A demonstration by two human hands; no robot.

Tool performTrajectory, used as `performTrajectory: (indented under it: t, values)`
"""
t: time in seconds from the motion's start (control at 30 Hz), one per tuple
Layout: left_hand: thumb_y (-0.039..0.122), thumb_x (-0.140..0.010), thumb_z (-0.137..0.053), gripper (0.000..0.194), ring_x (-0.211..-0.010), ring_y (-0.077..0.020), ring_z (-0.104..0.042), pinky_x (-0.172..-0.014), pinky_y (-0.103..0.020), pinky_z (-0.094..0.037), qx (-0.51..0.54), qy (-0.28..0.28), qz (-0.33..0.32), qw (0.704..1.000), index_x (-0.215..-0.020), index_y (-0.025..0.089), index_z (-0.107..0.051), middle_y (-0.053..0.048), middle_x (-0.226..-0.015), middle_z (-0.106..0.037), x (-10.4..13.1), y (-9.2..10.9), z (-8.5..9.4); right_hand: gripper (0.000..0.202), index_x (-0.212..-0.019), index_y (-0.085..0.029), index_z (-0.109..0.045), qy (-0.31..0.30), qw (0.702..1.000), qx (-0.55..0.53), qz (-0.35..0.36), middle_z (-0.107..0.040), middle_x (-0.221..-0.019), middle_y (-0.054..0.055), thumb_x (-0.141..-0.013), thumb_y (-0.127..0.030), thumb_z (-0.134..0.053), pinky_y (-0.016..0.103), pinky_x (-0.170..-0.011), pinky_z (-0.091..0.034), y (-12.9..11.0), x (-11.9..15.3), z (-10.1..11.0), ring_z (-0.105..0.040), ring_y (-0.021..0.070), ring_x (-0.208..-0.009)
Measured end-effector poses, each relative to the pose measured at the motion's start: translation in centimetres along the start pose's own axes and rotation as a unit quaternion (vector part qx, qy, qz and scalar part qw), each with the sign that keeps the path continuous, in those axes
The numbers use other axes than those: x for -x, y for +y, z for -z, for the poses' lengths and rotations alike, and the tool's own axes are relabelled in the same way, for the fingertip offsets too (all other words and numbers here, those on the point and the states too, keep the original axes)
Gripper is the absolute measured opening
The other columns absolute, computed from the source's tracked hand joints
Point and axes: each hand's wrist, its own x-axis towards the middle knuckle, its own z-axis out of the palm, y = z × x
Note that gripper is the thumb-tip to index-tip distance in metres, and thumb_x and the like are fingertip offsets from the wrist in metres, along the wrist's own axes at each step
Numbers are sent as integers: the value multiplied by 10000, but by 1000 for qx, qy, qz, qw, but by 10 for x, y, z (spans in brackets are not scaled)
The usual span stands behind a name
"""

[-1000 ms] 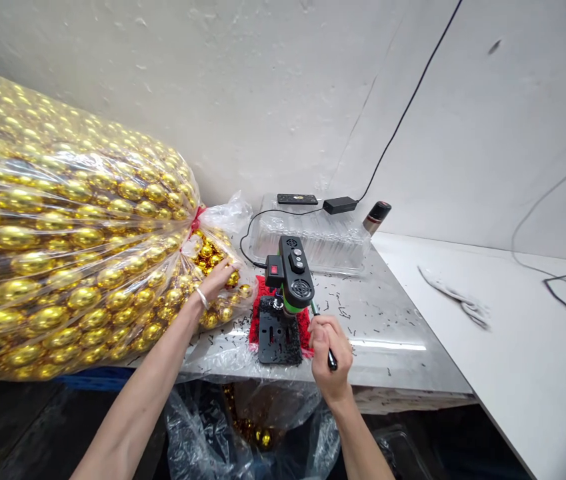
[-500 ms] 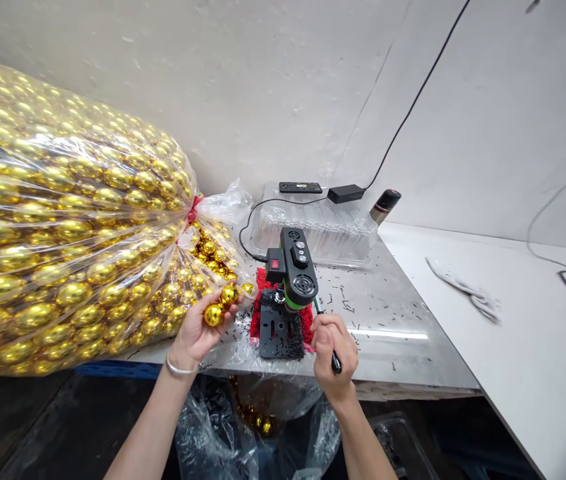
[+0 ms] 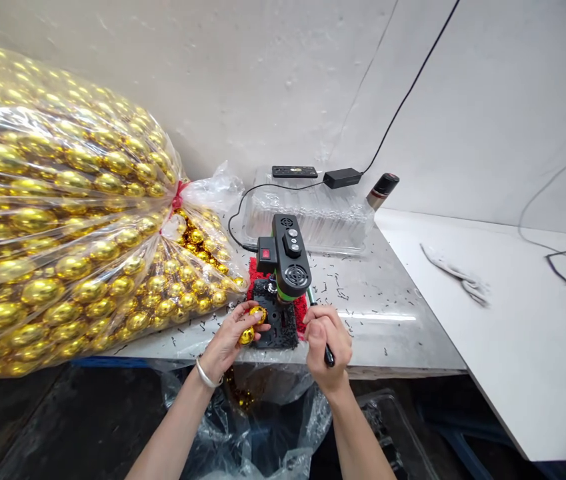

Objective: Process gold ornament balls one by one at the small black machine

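Observation:
Two shiny gold balls [image 3: 247,335] are held in the fingers of my left hand [image 3: 227,337], over the left front edge of a black slotted plate [image 3: 275,327]. My right hand [image 3: 330,343] is wrapped round a black-ended handle [image 3: 329,358] at the right side of a small black machine. The machine's black head [image 3: 291,257] has round vents, buttons and a red switch box on its left. Under the plate lies a red mat [image 3: 301,313] strewn with black bits.
A big clear bag of gold balls [image 3: 43,247] fills the left side. Behind the machine stand a clear plastic tray [image 3: 357,237], a black power adapter [image 3: 343,178] and a can [image 3: 383,190]. Gloves [image 3: 455,277] lie on the white table. An open plastic bag [image 3: 283,427] hangs below the front edge.
My left hand has moved right with the gold balls, from beside the bag of balls to the black plate. My right hand keeps its grip on the handle. The view has shifted slightly.

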Motion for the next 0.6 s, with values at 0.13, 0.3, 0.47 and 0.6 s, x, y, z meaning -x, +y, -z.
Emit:
performTrajectory:
  t: [0.13,0.3,0.47,0.6]
  values:
    - [240,-695,-773,419,-711,-137,-680,-533,-176,-487,-28,-8,-21,999,-1090,179,-650,-45,-899,-687,-5,-2,3,255,-690,-204,-477,5,1000,-2,0,-510,-626,0,-872,-45,-397,287,-596,-424,0,1,0,-543,144,-688]
    - [315,-707,-753,535,-824,-162,-665,-595,-201,-490,-95,-10,-46,994,-1212,191,-631,-73,-1042,-700,-8,-4,1,258,-684,-208,-473,4,1000,0,0,-510,-626,2,-871,-49,-394,289,-592,-420,0,1,0,-540,146,-682]
    - [354,-724,-702,496,-875,-205,-652,-723,-290,-516,-296,31,-159,941,-1178,161,-649,-71,-1017,-727,-20,-12,-5,253,-691,-207,-468,-1,1000,-1,4,-506,-631,2,-867,-43,-392,281,-588,-419,-1,0,1,-534,142,-680]
    - [337,-758,-664,406,-907,-236,-668,-845,-333,-497,-442,70,-218,867,-1140,199,-666,-58,-1008,-735,-24,-14,-12,235,-706,-200,-467,-6,1000,-1,4,-512,-656,5,-866,-43,-399,268,-597,-427,-1,0,1,-529,133,-689]
